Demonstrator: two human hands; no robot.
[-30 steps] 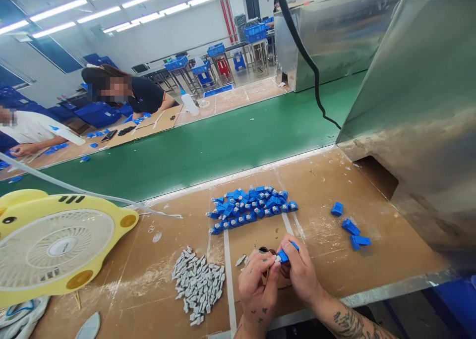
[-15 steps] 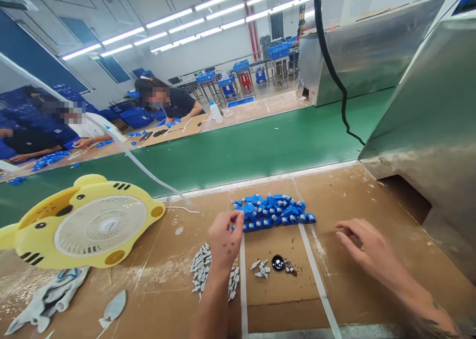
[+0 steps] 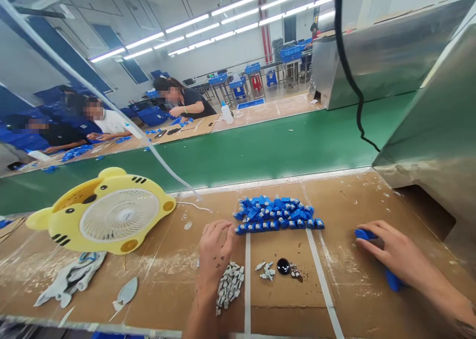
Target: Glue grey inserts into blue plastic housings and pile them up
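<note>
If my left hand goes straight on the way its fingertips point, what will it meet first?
The left hand would probably meet the blue parts first, at their left end; whether it touches them now is unclear.

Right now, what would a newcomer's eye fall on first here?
Probably the yellow animal-faced fan, on the left of the cardboard-covered bench, would catch the eye first. Next would come the cluster of blue pieces right of the fan, and the wide green surface running across behind the bench.
</note>
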